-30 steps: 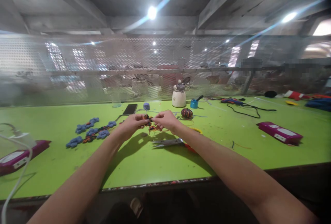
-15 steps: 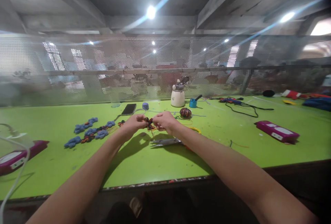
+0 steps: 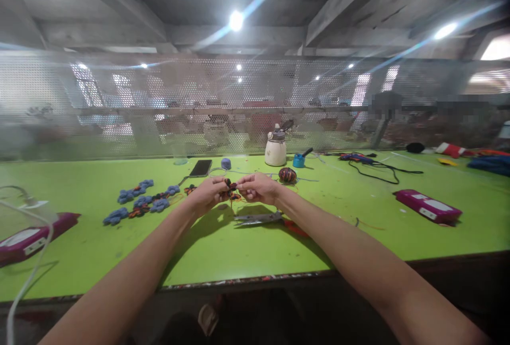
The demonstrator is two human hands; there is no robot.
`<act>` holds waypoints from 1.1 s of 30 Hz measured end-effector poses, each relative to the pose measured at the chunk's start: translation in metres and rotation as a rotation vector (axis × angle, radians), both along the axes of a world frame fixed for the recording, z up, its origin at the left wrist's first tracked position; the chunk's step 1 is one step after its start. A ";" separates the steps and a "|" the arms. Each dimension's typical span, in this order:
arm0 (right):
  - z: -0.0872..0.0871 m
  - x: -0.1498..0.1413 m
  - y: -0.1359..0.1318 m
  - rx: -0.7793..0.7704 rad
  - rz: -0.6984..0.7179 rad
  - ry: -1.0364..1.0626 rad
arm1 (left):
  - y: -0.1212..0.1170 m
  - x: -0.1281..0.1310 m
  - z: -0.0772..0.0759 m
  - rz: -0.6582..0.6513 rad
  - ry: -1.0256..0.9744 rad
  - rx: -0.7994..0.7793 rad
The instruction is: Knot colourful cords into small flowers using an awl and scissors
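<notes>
Between my hands is a small black-and-orange crocheted yarn piece (image 3: 231, 187), with loose orange strands hanging below it. My left hand (image 3: 209, 194) is closed, pinching its left side. On the right, my right hand (image 3: 258, 187) is closed too, thumb and fingers together at the piece's edge; any small tool inside is hidden. Scissors (image 3: 258, 219) with orange handles lie under my right forearm. Blue crocheted flowers (image 3: 116, 216) and black-orange ones lie to the left. A dark multicoloured yarn ball (image 3: 287, 175) sits beyond my right hand.
Behind my hands are a phone (image 3: 201, 168), a blue yarn ball (image 3: 226, 163), a white bottle (image 3: 275, 149) and a blue pot (image 3: 298, 160). Purple boxes stand right (image 3: 428, 207) and left (image 3: 35, 238). A white cable (image 3: 43, 249) crosses the left side. A perforated screen (image 3: 223, 100) borders the back.
The view has shifted slightly. My right fingers have moved a little at the edge of the yarn piece; my left hand keeps its pinch.
</notes>
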State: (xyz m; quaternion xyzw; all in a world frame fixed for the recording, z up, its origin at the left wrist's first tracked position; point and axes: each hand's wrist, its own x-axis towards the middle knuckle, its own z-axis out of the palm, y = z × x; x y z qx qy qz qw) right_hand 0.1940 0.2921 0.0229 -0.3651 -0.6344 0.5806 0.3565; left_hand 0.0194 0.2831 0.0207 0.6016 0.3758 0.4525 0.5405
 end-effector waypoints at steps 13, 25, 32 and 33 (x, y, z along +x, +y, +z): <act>-0.008 -0.009 -0.001 0.545 -0.143 -0.392 | 0.003 -0.005 -0.004 -0.041 0.093 -0.030; 0.007 0.001 -0.011 0.307 0.177 -0.336 | -0.004 -0.010 0.001 -0.234 -0.015 -0.177; 0.000 0.004 -0.001 0.282 0.067 -0.191 | 0.000 -0.016 -0.005 -0.257 -0.066 -0.201; 0.000 0.004 0.001 0.283 0.049 -0.168 | 0.001 -0.017 -0.005 -0.263 -0.071 -0.206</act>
